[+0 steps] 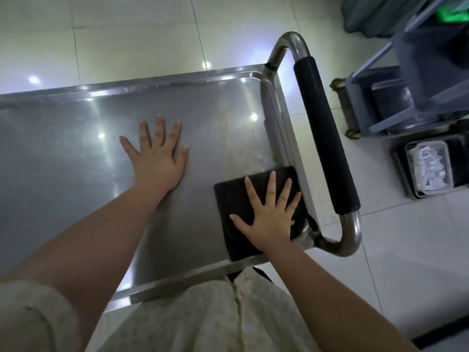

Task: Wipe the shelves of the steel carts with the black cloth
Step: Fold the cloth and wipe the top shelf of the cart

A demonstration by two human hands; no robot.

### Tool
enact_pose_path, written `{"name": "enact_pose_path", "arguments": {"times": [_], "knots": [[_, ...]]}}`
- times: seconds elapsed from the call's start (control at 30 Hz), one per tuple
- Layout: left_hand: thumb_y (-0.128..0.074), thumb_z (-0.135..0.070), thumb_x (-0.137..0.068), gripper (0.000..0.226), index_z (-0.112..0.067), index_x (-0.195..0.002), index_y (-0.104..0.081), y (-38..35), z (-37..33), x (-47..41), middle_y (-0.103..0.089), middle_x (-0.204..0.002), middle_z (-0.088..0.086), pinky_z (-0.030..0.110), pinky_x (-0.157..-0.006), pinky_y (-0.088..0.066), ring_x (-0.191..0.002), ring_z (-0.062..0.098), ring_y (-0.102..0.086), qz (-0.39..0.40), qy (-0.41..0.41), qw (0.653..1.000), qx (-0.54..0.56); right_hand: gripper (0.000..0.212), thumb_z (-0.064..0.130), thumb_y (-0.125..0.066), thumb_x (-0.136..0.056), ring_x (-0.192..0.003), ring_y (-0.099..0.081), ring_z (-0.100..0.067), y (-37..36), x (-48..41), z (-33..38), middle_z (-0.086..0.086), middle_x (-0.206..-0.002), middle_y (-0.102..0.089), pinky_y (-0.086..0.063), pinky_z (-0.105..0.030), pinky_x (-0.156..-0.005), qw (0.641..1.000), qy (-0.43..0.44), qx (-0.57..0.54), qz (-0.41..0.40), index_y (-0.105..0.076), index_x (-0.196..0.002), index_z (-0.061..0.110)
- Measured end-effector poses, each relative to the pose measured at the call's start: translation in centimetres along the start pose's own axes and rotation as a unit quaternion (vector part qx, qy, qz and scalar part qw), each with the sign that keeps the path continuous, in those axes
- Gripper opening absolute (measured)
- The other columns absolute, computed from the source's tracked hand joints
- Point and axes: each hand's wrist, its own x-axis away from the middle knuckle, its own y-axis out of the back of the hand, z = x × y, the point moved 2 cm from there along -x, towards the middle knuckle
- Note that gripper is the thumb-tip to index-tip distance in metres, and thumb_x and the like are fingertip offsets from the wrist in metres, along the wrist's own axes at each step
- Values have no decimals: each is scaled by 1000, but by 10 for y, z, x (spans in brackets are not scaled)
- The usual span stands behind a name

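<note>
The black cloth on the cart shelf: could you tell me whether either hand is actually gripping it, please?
Neither grips it. The right hand presses flat, fingers spread, on the folded black cloth; the left hand lies flat on the bare steel shelf.

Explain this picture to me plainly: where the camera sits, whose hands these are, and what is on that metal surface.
The single picture comes from a camera worn on a person's head, looking down at their own bare arms. No machine is involved. They stand at a steel cart, seen from above; its top shelf is a shallow metal tray. The cart's push handle, wrapped in black foam, is at the right end. The left hand lies flat on bare steel, fingers spread. The right hand presses flat on a folded black cloth in the near right corner. Nothing is gripped. Faint yellowish smears show beyond the cloth. A grey trolley stands on the tiled floor nearby.
</note>
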Motion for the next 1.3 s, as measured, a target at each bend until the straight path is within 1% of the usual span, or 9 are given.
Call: {"name": "enact_pose_path", "arguments": {"times": [0.1, 0.23, 0.37, 0.57, 0.7, 0.9, 1.13, 1.2, 1.3], "knots": [[-16, -59, -99, 59, -41, -155, -5, 1, 0, -1, -4, -165, -2, 69, -111, 7, -150, 32, 5, -3, 5, 1000, -7, 91, 84, -30, -77, -143, 9, -52, 11, -36, 3, -17, -162, 6, 1, -73, -109, 999, 34, 3, -25, -3, -153, 43], [-13, -58, -100, 60, -39, -155, -2, 1, 0, -3, -1, -165, -3, 69, -112, 7, -150, 30, 7, -3, 13, 1000, -2, 90, 85, -22, -76, -143, 13, -50, 30, -95, 14, -15, -162, 11, 3, -72, -109, 998, 48, 16, -25, 3, -152, 44], [-8, -59, -97, 64, -37, -155, 5, -1, 1, -9, 9, -164, -7, 66, -113, 8, -150, 26, 12, -5, 27, 1000, 1, 90, 87, -17, -75, -144, 14, -48, 47, -155, 28, -12, -162, 13, 4, -72, -109, 998, 60, 23, -24, 5, -151, 45], [-13, -59, -98, 61, -40, -155, -2, 0, 1, -13, 1, -164, -9, 67, -113, 8, -150, 29, 9, -4, 26, 1000, -3, 90, 88, -18, -75, -143, 17, -47, 69, -227, 54, -4, -162, 15, 5, -72, -108, 999, 42, 2, -25, 5, -151, 47], [-10, -60, -97, 62, -41, -155, 3, 2, 2, -17, 4, -164, -9, 67, -112, 9, -150, 29, 13, 12, 25, 1000, -13, 89, 88, -16, -76, -143, 19, -47, 78, -249, 65, 5, -162, 17, 5, -72, -108, 999, 43, 3, -13, 8, -151, 46], [-8, -60, -97, 62, -42, -154, 8, 2, 2, -18, 9, -164, -9, 68, -112, 9, -149, 28, 16, 26, 32, 999, -19, 86, 86, -16, -78, -144, 18, -44, 72, -219, 50, 5, -163, 8, 7, -70, -109, 999, 53, -10, -6, 5, -151, 46], [-8, -60, -98, 61, -42, -154, 8, 3, 3, -18, 9, -164, -8, 68, -112, 10, -150, 28, 14, 13, 29, 999, -18, 85, 84, -20, -82, -144, 17, -46, 31, -95, 12, 2, -163, 12, 4, -71, -110, 999, 38, -14, 5, 6, -152, 43], [-8, -60, -98, 61, -41, -154, 6, 2, 2, -17, 7, -164, -8, 68, -112, 10, -150, 29, 12, 6, 26, 999, -17, 85, 82, -22, -83, -144, 14, -47, 16, -51, 0, -1, -164, 9, 1, -72, -110, 999, 28, -17, 11, 1, -154, 42], [-9, -60, -98, 61, -40, -155, 2, 1, 2, -14, 2, -165, -7, 68, -112, 9, -150, 29, 9, -4, 20, 1000, -8, 83, 81, -22, -84, -144, 4, -51, -1, -2, -12, -6, -164, -6, -6, -74, -108, 1000, 14, -8, 26, -14, -154, 38]]}}
